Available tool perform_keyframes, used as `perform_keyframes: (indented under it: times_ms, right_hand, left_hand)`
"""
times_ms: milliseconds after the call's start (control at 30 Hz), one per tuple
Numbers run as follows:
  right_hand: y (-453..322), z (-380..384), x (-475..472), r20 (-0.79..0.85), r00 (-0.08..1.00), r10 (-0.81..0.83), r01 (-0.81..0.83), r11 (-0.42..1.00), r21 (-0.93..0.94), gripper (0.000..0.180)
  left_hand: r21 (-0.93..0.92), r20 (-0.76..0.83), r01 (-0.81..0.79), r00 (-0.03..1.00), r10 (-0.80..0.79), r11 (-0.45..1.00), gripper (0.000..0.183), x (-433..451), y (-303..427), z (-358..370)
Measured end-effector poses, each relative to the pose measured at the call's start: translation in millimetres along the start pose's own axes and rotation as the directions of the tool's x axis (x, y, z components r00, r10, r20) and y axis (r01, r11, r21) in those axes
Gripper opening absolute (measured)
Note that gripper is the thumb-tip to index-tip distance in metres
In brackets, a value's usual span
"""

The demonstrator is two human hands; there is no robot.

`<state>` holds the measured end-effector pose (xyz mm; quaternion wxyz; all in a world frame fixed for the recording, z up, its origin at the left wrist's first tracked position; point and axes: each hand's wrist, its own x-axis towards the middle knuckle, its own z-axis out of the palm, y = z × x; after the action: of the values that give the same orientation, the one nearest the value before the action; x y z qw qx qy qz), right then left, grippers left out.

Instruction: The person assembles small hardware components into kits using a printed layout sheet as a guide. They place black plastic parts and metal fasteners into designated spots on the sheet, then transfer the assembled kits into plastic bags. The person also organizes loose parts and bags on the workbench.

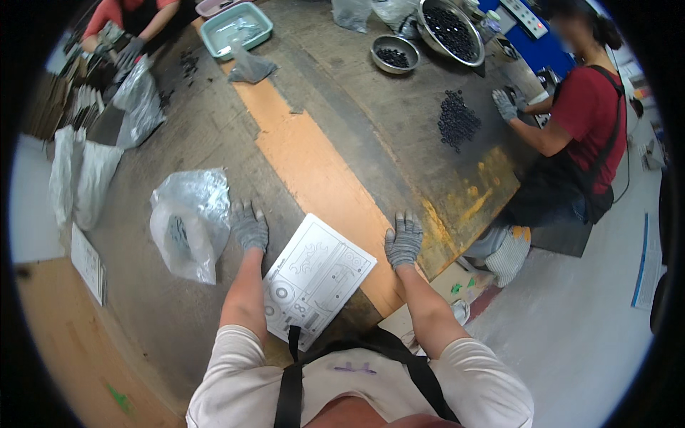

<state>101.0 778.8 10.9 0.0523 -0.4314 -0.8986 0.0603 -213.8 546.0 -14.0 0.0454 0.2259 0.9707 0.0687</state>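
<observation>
My left hand [250, 227], in a grey knitted glove, rests palm down on the worktable [299, 176] and holds nothing. Just left of it lies a clear plastic bag [200, 192] with its mouth open and small dark pieces inside. A stack of white printed sheets [326, 273] lies tilted between my forearms; its top page bears writing and line drawings of wrenches and rings. My right hand [404, 241], gloved alike, lies flat at the right end of an orange-brown strip [337, 166] on the tabletop, also without anything in it.
Small black rings [458, 120] lie heaped near a co-worker [583, 123] at right. Behind them stand a small metal bowl [396, 53] and a larger one [452, 32] with black parts. A green tray [238, 29], a tied bag [251, 67] and another co-worker's gloved hands [128, 53] are at far left.
</observation>
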Motion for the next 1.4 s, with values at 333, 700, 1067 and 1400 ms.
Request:
perform_keyframes:
  times_ms: [333,700,1067,1400]
  right_hand:
    - [-7,-5,-5,0.052,0.998,0.027,-0.026,0.999,-0.021,0.057]
    - [-3,5,-6,0.115,0.993,-0.011,0.008,1.0,0.024,0.06]
    - [-96,-1,-26,0.581,0.788,-0.206,0.151,0.978,0.142,0.069]
    - [-98,-11,-91,0.609,0.781,-0.139,0.027,0.982,0.188,0.074]
  left_hand:
    - [-0.83,0.08,-0.197,0.883,0.462,0.521,0.035,-108,99,-187]
    - [-0.058,-0.776,-0.969,-0.107,0.621,-0.239,0.033,-257,179,-518]
    - [-0.298,-0.805,-0.769,0.521,0.285,0.566,0.044,-288,9,-453]
    - [-0.62,0.428,0.62,0.781,-0.455,0.481,0.062,-325,-172,-79]
